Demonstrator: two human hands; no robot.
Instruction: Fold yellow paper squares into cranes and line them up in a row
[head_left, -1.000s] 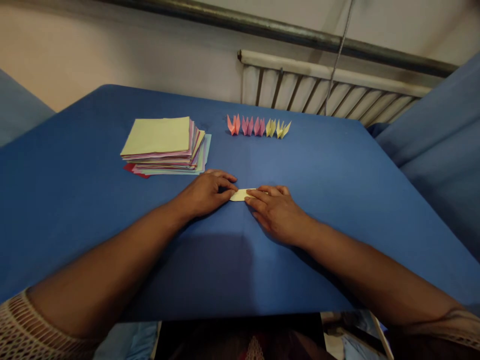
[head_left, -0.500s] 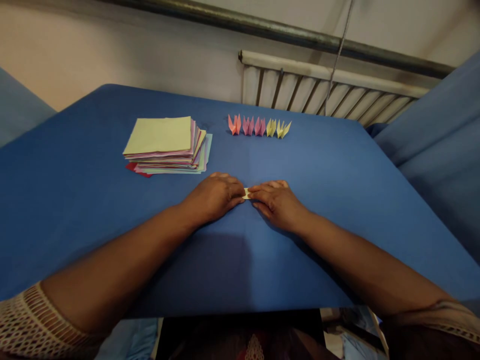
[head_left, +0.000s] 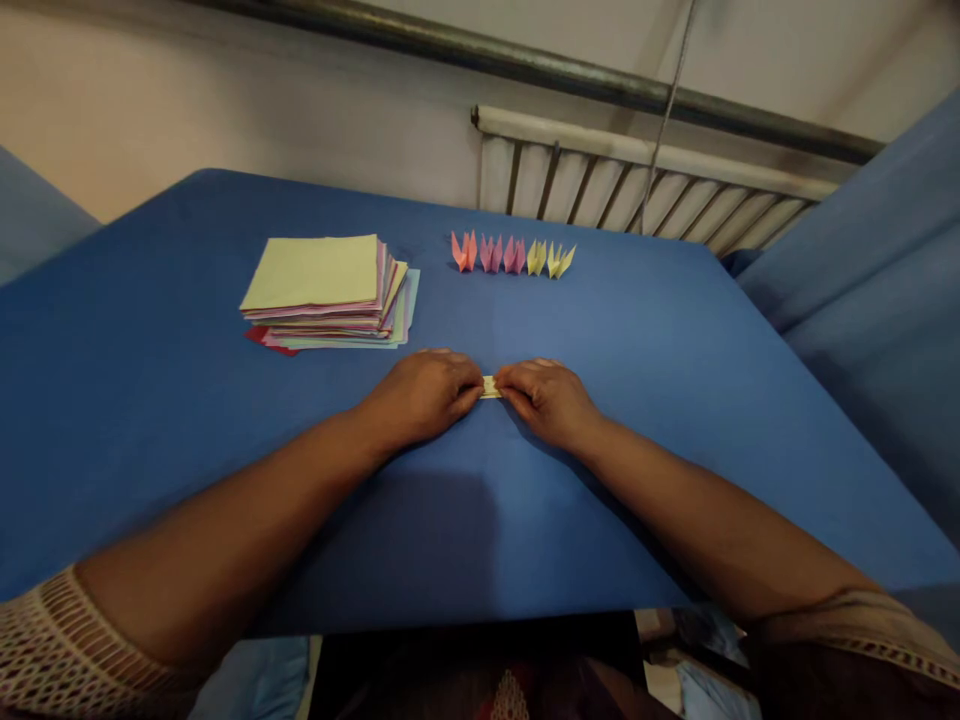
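Note:
A small folded strip of pale yellow paper [head_left: 490, 387] lies low over the blue tabletop, and only its short middle part shows. My left hand [head_left: 431, 393] pinches its left end between thumb and fingers. At the other end, the thumb and fingers of my right hand [head_left: 550, 400] are closed on the paper. The fingers cover both ends of the strip.
A tall stack of coloured paper sheets [head_left: 315, 275] sits left of my hands. Farther back stands a row of folded paper pieces [head_left: 514, 255] in orange, pink and yellow. Behind the blue-covered table [head_left: 637, 340] are a radiator [head_left: 600, 180] and a pipe.
The right thumb has drawn in toward the fingers, pinching the paper's right end, and a little more of the strip shows between the hands. The whole view has shifted slightly.

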